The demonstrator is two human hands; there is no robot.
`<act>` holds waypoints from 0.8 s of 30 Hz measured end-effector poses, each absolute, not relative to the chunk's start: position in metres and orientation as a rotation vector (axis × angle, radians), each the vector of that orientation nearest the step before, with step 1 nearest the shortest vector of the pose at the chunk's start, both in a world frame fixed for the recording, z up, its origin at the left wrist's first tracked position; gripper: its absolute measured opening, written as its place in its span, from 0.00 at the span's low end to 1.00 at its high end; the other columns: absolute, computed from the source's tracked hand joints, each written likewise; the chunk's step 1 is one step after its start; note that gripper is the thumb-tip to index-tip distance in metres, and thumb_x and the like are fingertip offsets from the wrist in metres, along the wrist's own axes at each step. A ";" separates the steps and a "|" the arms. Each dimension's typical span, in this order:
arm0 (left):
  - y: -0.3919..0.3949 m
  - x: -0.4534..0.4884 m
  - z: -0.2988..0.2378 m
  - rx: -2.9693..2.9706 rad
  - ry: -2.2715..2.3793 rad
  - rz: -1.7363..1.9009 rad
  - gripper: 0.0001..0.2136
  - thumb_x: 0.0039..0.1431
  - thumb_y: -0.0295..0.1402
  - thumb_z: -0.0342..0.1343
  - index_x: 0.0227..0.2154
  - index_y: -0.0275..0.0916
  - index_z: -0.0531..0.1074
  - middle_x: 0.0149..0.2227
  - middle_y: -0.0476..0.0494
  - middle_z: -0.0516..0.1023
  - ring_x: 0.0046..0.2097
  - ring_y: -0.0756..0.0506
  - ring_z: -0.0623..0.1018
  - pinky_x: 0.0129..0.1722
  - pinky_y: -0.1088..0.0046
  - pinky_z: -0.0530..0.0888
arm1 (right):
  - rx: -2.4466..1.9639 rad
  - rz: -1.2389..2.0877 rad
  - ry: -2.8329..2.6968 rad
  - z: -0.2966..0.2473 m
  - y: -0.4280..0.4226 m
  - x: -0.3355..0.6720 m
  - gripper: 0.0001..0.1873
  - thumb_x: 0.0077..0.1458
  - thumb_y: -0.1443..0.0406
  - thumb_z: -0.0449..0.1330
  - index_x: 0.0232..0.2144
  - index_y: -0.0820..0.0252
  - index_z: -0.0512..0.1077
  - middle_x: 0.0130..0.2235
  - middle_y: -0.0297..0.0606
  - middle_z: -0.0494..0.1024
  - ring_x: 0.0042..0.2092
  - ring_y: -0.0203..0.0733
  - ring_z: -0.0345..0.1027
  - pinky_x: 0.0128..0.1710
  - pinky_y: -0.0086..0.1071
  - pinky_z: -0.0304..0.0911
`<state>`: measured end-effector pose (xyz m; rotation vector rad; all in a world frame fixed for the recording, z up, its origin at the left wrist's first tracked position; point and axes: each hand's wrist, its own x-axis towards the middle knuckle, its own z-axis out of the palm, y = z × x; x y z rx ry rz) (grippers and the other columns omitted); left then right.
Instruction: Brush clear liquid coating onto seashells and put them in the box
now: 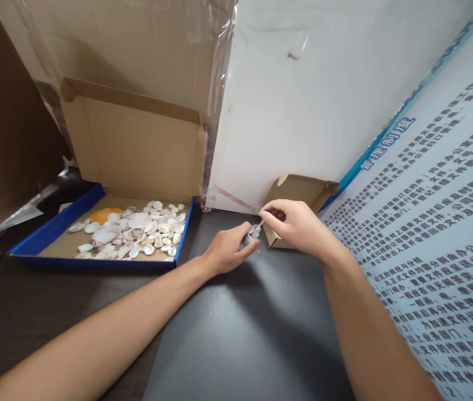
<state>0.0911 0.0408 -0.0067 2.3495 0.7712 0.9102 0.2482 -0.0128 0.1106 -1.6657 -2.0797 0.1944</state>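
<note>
My left hand [228, 250] is closed around a small clear bottle [253, 233], holding it just above the dark table [240, 334]. My right hand [297, 223] pinches a thin white tip [261, 224] at the bottle's top, fingers pressed together. Both hands meet in front of a small open cardboard box [298, 192]. To the left lies a blue-edged cardboard box [58, 225] with several white seashells [136, 231] and one orange shell [105, 214] inside.
A white board [303, 100] stands behind the hands. A printed poster with dark text [440, 239] leans on the right. Cardboard sheets wrapped in clear film [136, 44] rise at the back left. The shell box's lid [136, 145] stands upright.
</note>
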 end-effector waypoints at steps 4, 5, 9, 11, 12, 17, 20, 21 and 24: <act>0.040 0.091 -0.006 2.326 0.760 0.906 0.13 0.64 0.45 0.45 0.30 0.42 0.58 0.26 0.54 0.64 0.27 0.50 0.64 0.29 0.74 0.58 | -1.684 0.258 -2.066 0.112 -0.014 0.252 0.10 0.57 0.65 0.53 0.31 0.60 0.75 0.29 0.33 0.77 0.30 0.36 0.67 0.29 0.29 0.59; 0.040 0.091 -0.006 2.323 0.763 0.900 0.13 0.64 0.45 0.45 0.30 0.42 0.58 0.26 0.54 0.64 0.28 0.50 0.64 0.29 0.74 0.58 | -1.685 0.264 -2.068 0.112 -0.014 0.253 0.10 0.57 0.65 0.53 0.32 0.59 0.75 0.29 0.33 0.77 0.30 0.36 0.67 0.29 0.29 0.59; 0.040 0.091 -0.006 2.315 0.783 0.884 0.13 0.63 0.45 0.46 0.30 0.42 0.58 0.26 0.54 0.65 0.27 0.49 0.64 0.29 0.74 0.58 | -1.682 0.283 -2.078 0.113 -0.015 0.253 0.09 0.56 0.67 0.53 0.33 0.59 0.73 0.29 0.33 0.76 0.29 0.36 0.67 0.28 0.29 0.59; 0.040 0.091 -0.006 2.313 0.793 0.889 0.13 0.63 0.45 0.46 0.30 0.42 0.58 0.26 0.54 0.65 0.27 0.49 0.65 0.29 0.74 0.58 | -1.671 0.297 -2.066 0.112 -0.014 0.253 0.08 0.56 0.67 0.54 0.36 0.59 0.72 0.30 0.34 0.77 0.30 0.37 0.68 0.29 0.30 0.61; 0.040 0.091 -0.006 2.313 0.799 0.892 0.13 0.63 0.45 0.46 0.30 0.42 0.58 0.26 0.54 0.65 0.27 0.49 0.65 0.29 0.73 0.58 | -1.662 0.301 -2.056 0.111 -0.014 0.254 0.08 0.56 0.66 0.54 0.38 0.58 0.71 0.32 0.34 0.77 0.31 0.38 0.69 0.29 0.30 0.61; 0.040 0.092 -0.006 2.358 0.799 0.893 0.12 0.63 0.45 0.46 0.30 0.42 0.58 0.26 0.54 0.66 0.27 0.49 0.66 0.29 0.73 0.59 | -1.621 0.309 -2.032 0.108 -0.013 0.254 0.08 0.60 0.63 0.55 0.41 0.57 0.70 0.35 0.36 0.79 0.33 0.39 0.71 0.32 0.31 0.64; 0.039 0.092 -0.006 2.386 0.794 0.896 0.12 0.63 0.44 0.46 0.31 0.42 0.59 0.27 0.53 0.67 0.28 0.49 0.67 0.29 0.73 0.59 | -1.615 0.303 -2.014 0.108 -0.013 0.253 0.07 0.61 0.62 0.56 0.40 0.57 0.70 0.34 0.35 0.78 0.33 0.38 0.71 0.32 0.30 0.64; 0.039 0.092 -0.006 2.390 0.798 0.901 0.12 0.63 0.44 0.46 0.31 0.42 0.59 0.27 0.53 0.67 0.28 0.49 0.67 0.29 0.73 0.59 | -1.611 0.297 -2.010 0.107 -0.012 0.252 0.07 0.60 0.62 0.56 0.40 0.57 0.69 0.34 0.35 0.78 0.33 0.37 0.70 0.32 0.30 0.64; 0.039 0.092 -0.006 2.400 0.810 0.911 0.11 0.63 0.44 0.46 0.30 0.42 0.59 0.27 0.53 0.67 0.28 0.49 0.67 0.29 0.73 0.59 | -1.580 0.263 -2.021 0.106 -0.011 0.249 0.06 0.60 0.61 0.57 0.37 0.57 0.69 0.32 0.33 0.77 0.31 0.36 0.69 0.31 0.30 0.62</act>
